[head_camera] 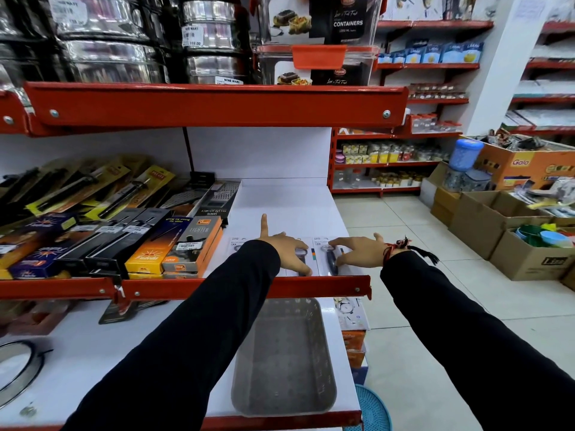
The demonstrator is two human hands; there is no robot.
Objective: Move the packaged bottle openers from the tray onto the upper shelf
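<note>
Packaged bottle openers [326, 256] lie flat in white cards side by side on the upper shelf [280, 200], close to its red front lip. My left hand [286, 248] rests spread on the left packages, index finger pointing away. My right hand [357, 250] lies with fingers apart on the right package, touching its dark-handled opener. The grey tray [284, 359] sits on the lower white shelf below, between my arms, with nothing visible inside.
Lighter boxes [174, 250] and packaged utensils fill the shelf's left part. Steel tins [105, 57] and food containers [320, 35] stand on the shelf above. Cardboard boxes [497, 225] sit on the tiled floor at right. A blue basket [373, 412] lies below.
</note>
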